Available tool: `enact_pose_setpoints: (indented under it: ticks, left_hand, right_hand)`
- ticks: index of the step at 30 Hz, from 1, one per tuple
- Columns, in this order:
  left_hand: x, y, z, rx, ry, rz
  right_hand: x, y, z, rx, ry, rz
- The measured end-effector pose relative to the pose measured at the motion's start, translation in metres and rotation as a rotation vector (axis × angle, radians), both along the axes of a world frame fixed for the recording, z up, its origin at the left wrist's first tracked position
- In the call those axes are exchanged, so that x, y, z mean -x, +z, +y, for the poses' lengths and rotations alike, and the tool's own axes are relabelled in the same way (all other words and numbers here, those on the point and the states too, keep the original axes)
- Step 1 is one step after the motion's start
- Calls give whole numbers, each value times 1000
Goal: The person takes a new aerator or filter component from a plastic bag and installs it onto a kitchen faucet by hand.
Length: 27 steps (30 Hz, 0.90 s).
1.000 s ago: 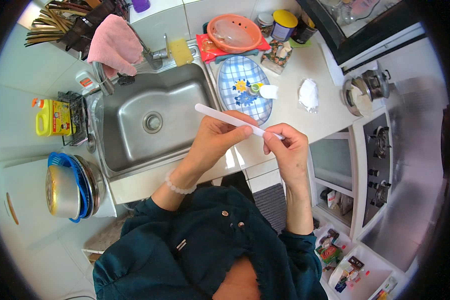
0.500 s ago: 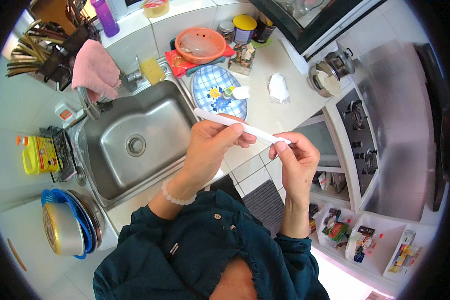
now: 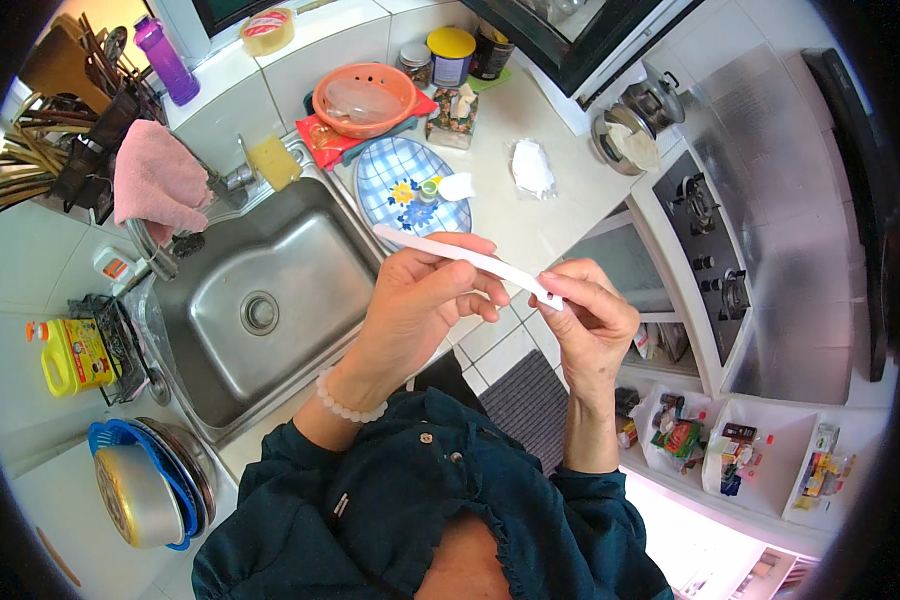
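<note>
A flat white plastic strip with rounded ends lies diagonally across my hands. My left hand, with a pale bead bracelet, has its curled fingers round the strip's middle, the thumb just below it. My right hand pinches the strip's right end between thumb and fingers. Just beyond, on the counter, is a blue checked oval plate with flower decoration, bearing a small greenish item and a white piece. A crumpled clear bag with white contents lies to the plate's right.
A steel sink is at left, with a pink cloth over the tap and stacked pots and basins below. An orange colander, jars and cans stand behind. A gas hob and open drawers are at right.
My right hand and the strip's right end have moved lower, tilting the strip further. My left thumb has shifted down off the strip's upper face. The view has also turned, shifting the background.
</note>
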State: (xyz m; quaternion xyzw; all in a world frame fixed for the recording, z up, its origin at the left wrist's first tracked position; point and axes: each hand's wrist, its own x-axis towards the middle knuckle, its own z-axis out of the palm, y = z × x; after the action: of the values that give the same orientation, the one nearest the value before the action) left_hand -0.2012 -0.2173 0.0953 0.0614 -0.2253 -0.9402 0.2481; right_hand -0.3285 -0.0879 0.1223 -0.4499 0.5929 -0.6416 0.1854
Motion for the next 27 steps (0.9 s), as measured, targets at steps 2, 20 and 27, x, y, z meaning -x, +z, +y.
enact_pose_setpoints:
  ticks: [2,20,27]
  left_hand:
    - [4,-4,0,70,2,-47]
    - [13,-7,10,63,22,-78]
    - [10,-14,10,67,78,-93]
  right_hand:
    - [2,-1,3,11,8,-1]
    - [3,-11,6,7,-66,-360]
    - [7,-26,3,45,6,-562]
